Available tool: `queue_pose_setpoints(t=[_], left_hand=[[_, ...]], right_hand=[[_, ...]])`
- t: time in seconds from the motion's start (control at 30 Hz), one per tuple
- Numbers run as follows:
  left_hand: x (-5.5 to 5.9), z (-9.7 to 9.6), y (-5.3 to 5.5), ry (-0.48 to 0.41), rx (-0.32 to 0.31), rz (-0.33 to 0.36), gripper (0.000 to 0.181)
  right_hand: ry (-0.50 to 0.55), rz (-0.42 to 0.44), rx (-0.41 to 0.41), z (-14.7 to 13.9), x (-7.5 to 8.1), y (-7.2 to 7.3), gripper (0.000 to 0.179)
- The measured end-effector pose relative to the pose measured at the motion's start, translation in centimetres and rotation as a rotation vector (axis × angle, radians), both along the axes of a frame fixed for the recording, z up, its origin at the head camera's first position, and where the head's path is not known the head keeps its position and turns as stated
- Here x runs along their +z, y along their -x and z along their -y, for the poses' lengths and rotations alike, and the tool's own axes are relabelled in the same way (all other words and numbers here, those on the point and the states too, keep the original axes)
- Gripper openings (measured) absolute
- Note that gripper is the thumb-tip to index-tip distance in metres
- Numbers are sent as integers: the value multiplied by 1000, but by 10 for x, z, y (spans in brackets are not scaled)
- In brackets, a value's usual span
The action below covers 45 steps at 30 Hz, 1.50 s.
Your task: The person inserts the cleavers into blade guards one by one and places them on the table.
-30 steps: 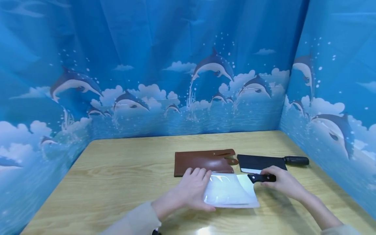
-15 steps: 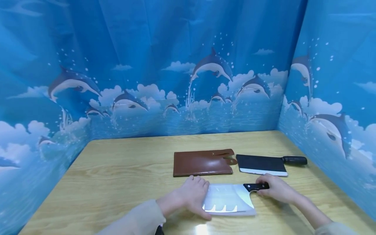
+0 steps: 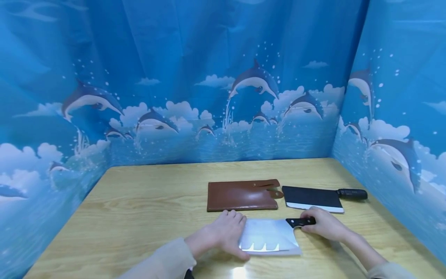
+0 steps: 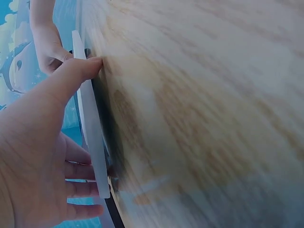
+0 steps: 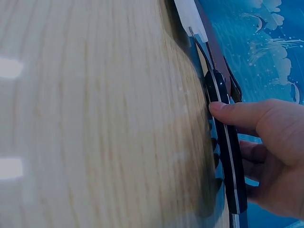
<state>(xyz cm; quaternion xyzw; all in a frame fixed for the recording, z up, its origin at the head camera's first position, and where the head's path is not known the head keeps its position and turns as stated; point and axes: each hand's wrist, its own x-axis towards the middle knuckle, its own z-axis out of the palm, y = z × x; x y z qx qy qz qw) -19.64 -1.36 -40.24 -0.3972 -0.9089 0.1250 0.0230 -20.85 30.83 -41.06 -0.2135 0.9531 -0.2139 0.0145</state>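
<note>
Nearest, the left hand (image 3: pixel 227 235) grasps the left end of a white sheath (image 3: pixel 266 234), thumb at its near edge. The right hand (image 3: pixel 325 223) pinches a black-handled knife (image 3: pixel 294 222) by the handle, its blade inside the sheath; whether either touches the table (image 3: pixel 150 205) is hard to tell. Beyond lie a brown case (image 3: pixel 240 196) and, right of it, a dark cleaver (image 3: pixel 311 197). A blue dolphin-printed curtain (image 3: pixel 181 62) hangs behind.

A pale table (image 3: pixel 146 205) bears a brown sheath (image 3: pixel 240 196) and black cleaver (image 3: pixel 311 196).
</note>
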Motion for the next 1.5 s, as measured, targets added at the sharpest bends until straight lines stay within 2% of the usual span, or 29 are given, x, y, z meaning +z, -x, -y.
queue_pose_setpoints(t=[0.3, 0.43, 0.57, 0.73, 0.87, 1.13, 1.23, 1.4, 1.5], left_hand=[[0, 4, -1, 0, 42, 45, 109], [1, 8, -2, -31, 51, 82, 114], [2, 16, 2, -86, 48, 88, 114], [6, 29, 14, -176, 82, 51, 106], [10, 38, 26, -260, 125, 9, 99], [16, 54, 51, -408, 223, -6, 89], [16, 58, 61, -419, 255, 22, 95], [15, 62, 77, -376, 319, 99, 109], [15, 63, 84, -348, 358, 146, 113]], right_hand=[[9, 20, 10, 0, -1, 2, 28], [31, 49, 26, -4, 1, 1, 33], [60, 74, 4, -12, 4, -1, 36], [104, 22, -26, -22, 9, -2, 34], [142, -88, -36, -32, 11, -1, 27], [105, -278, -196, -61, 14, 7, 36], [90, -326, -230, -74, 15, 12, 38], [62, -342, -265, -94, 18, 21, 41], [32, -286, -289, -106, 20, 29, 45]])
